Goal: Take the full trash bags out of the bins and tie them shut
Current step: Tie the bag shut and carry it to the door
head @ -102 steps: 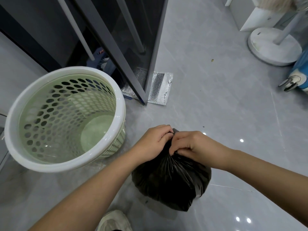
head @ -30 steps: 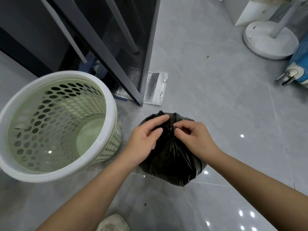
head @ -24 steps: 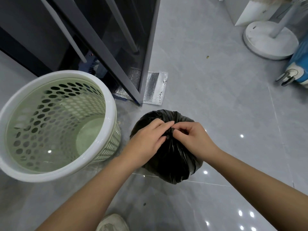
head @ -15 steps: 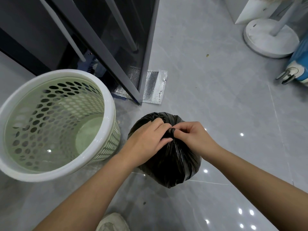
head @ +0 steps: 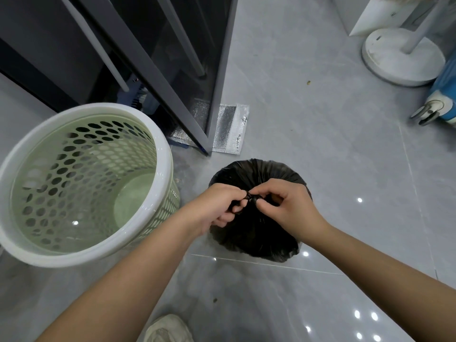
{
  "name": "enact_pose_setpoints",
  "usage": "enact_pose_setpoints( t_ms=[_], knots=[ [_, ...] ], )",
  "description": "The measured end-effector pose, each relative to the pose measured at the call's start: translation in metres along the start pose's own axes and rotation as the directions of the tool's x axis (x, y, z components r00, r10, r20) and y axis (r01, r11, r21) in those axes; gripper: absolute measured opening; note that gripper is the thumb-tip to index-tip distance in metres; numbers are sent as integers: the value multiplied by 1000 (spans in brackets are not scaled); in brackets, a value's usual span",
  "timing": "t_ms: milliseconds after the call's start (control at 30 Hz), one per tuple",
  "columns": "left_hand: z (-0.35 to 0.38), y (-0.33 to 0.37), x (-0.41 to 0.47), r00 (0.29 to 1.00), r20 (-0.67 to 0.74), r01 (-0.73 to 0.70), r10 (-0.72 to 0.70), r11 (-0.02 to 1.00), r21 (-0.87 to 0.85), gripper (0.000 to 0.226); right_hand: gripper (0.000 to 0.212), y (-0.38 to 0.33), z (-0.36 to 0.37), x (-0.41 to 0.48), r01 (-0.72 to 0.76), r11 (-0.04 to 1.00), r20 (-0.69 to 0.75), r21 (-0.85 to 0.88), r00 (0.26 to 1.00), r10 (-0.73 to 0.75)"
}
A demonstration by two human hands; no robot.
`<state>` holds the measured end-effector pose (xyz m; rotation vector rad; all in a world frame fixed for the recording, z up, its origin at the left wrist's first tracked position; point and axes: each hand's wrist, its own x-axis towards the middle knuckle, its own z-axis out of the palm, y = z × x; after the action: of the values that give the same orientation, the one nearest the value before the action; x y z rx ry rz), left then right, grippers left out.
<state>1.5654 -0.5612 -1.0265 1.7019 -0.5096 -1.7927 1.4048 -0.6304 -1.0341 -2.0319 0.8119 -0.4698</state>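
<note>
Both hands have shifted from gathering the neck to working its knot.
My left hand (head: 223, 209) and right hand (head: 287, 206) pinch the bag's (head: 256, 236) twisted ends in closed fingers (head: 259, 192); bag sits on the floor (head: 333, 144) beside the bin (head: 162, 156).

Glossy grey tiled floor (head: 320, 149) mirrors ceiling lights, bordered by a dark glass door with grey metal frame (head: 158, 77) and a round white stand base (head: 402, 58).

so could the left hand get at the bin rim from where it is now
Probably yes. The left hand is pinching the knot on the black bag, and the bin stands just to its left with bare floor between them. It would have to let go of the bag first.
</note>
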Motion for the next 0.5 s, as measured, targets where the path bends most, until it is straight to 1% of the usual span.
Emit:
enact_pose_setpoints(
  t_ms=[67,167,267,367,400,433,467,500],
  knots=[
    [-1,5,-3,983,127,151,-134,979,-139,31,16,0,0,1,92,993,-8,-68,996,-93],
    [-3,9,-3,945,230,283,-232,933,-222,30,19,1,-2,1,204,954,2,-220,978,-209],
    [-2,13,-3,919,275,349,-283,908,-230,31,19,2,-3,0,308,875,15,-374,945,-326],
    [-2,11,-4,910,301,359,-284,904,-233,30,17,1,-5,-1,357,811,29,-462,921,-389],
    [-1,10,-5,921,283,336,-268,914,-226,29,15,1,-5,-1,353,808,26,-471,922,-387],
    [0,9,-5,943,228,292,-243,933,-212,27,15,0,-5,-1,330,821,18,-466,931,-365],
    [1,7,-4,974,121,210,-190,961,-181,24,15,-1,-5,-1,283,848,-1,-448,948,-317],
    [2,4,-4,994,-50,86,-93,989,-119,19,15,-2,-5,-1,209,885,-30,-415,970,-243]
  ],
)
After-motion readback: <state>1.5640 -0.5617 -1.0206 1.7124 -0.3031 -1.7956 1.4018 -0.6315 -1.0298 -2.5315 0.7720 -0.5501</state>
